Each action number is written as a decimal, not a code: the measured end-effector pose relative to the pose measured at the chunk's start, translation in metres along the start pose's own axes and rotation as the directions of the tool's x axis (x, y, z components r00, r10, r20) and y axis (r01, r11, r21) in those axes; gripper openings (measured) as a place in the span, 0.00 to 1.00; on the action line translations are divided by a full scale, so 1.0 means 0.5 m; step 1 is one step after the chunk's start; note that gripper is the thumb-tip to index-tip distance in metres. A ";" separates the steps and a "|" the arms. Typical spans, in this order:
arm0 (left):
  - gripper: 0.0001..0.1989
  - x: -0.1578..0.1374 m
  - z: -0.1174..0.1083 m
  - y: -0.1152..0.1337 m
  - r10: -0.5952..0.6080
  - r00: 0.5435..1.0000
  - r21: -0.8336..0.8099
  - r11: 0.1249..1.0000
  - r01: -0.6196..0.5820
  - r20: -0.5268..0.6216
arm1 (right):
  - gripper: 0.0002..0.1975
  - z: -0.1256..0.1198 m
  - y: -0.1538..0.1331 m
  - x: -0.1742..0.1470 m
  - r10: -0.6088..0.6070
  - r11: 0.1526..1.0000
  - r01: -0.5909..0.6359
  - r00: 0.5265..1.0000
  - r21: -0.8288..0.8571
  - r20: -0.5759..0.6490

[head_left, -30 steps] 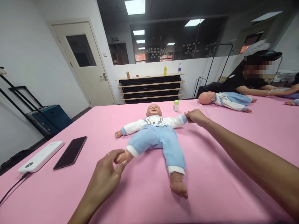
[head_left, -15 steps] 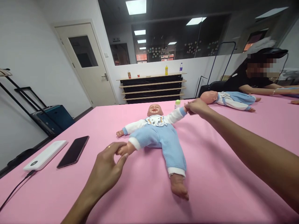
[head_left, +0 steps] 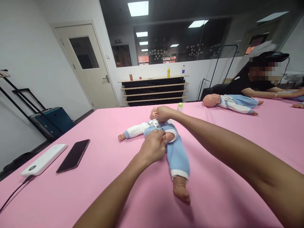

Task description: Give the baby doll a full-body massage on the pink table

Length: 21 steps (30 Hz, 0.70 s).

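Note:
A baby doll in pale blue overalls and white sleeves lies on its back on the pink table, head away from me. My left hand is closed round the doll's foot on the left side of the picture and holds that leg bent over its belly. Closed on the doll's other side, my right hand grips its hand, folded across the chest, and covers part of the face and the elephant bib. The doll's left-side arm stretches out on the table, and its other leg points toward me.
A phone and a white power bank with a cable lie at the left. Behind the doll stands a green-capped bottle. A second doll lies at the back right, near a seated person. The pink table spans the front.
My left hand has moved right and up, folding the doll's leg over its belly. My right hand has moved left, bringing the doll's arm from outstretched to across its chest.

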State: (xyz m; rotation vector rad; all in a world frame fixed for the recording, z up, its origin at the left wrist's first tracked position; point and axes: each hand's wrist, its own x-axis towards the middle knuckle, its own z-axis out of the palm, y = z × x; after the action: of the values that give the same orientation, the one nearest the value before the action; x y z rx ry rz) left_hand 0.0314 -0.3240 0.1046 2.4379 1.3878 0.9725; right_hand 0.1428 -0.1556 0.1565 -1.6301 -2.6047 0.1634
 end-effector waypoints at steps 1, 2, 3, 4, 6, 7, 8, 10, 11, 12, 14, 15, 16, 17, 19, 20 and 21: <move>0.06 -0.020 -0.024 -0.003 -0.030 1.000 -0.017 0.999 0.030 -0.007 | 0.04 -0.002 0.030 -0.014 0.054 0.994 -0.050 0.998 0.099 -0.041; 0.06 -0.044 -0.048 -0.007 -0.059 0.998 -0.032 0.998 0.059 -0.016 | 0.05 -0.003 0.066 -0.030 0.114 0.970 -0.095 0.990 0.222 -0.077; 0.08 -0.072 -0.070 -0.011 -0.087 0.996 -0.047 0.995 0.086 -0.028 | 0.08 0.001 0.105 -0.045 0.159 0.924 -0.107 0.980 0.367 -0.116; 0.09 -0.103 -0.089 -0.017 -0.115 0.993 -0.053 0.992 0.113 -0.037 | 0.11 0.008 0.147 -0.062 0.225 0.852 -0.107 0.959 0.512 -0.174; 0.11 -0.169 -0.115 -0.032 -0.179 0.983 -0.046 0.983 0.177 -0.037 | 0.13 0.037 0.232 -0.095 0.387 0.671 -0.111 0.896 0.733 -0.219; 0.11 -0.202 -0.120 -0.042 -0.213 0.977 -0.034 0.977 0.213 -0.015 | 0.13 0.057 0.271 -0.113 0.484 0.567 -0.138 0.853 0.812 -0.193; 0.12 -0.234 -0.121 -0.053 -0.251 0.968 -0.024 0.968 0.251 0.011 | 0.13 0.080 0.305 -0.131 0.602 0.428 -0.183 0.788 0.885 -0.128; 0.12 -0.288 -0.113 -0.075 -0.323 0.944 -0.008 0.946 0.325 0.067 | 0.11 0.129 0.354 -0.167 0.702 0.219 -0.249 0.712 0.943 0.025; 0.12 -0.308 -0.106 -0.084 -0.354 0.931 -0.008 0.934 0.356 0.089 | 0.09 0.153 0.368 -0.183 0.717 0.162 -0.275 0.693 0.948 0.079; 0.13 -0.325 -0.098 -0.093 -0.378 0.920 -0.012 0.924 0.381 0.106 | 0.07 0.174 0.376 -0.196 0.719 0.130 -0.296 0.685 0.946 0.116; 0.14 -0.343 -0.088 -0.104 -0.408 0.905 -0.021 0.910 0.413 0.118 | 0.04 0.205 0.377 -0.215 0.721 0.102 -0.322 0.675 0.941 0.153; 0.14 -0.345 -0.086 -0.106 -0.414 0.903 -0.017 0.908 0.418 0.112 | 0.04 0.212 0.373 -0.219 0.726 0.096 -0.329 0.669 0.939 0.160; 0.14 -0.343 -0.088 -0.108 -0.411 0.906 -0.007 0.910 0.414 0.098 | 0.04 0.212 0.368 -0.220 0.732 0.101 -0.333 0.663 0.937 0.157; 0.14 -0.337 -0.094 -0.107 -0.403 0.912 0.009 0.915 0.403 0.076 | 0.05 0.205 0.362 -0.218 0.736 0.114 -0.334 0.661 0.936 0.146; 0.14 -0.312 -0.114 -0.100 -0.366 0.931 0.043 0.930 0.365 0.009 | 0.06 0.171 0.350 -0.206 0.744 0.187 -0.329 0.663 0.926 0.085; 0.14 -0.293 -0.127 -0.093 -0.337 0.941 0.057 0.939 0.338 -0.032 | 0.07 0.144 0.341 -0.196 0.741 0.247 -0.323 0.670 0.913 0.037; 0.13 -0.271 -0.140 -0.084 -0.300 0.951 0.068 0.950 0.305 -0.073 | 0.07 0.112 0.331 -0.184 0.730 0.319 -0.315 0.683 0.894 -0.019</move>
State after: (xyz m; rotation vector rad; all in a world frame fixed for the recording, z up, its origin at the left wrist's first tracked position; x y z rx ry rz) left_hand -0.0892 -0.4231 0.0788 2.1698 1.7868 0.9395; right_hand 0.3244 -0.1696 0.0806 -1.7176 -1.1230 0.8493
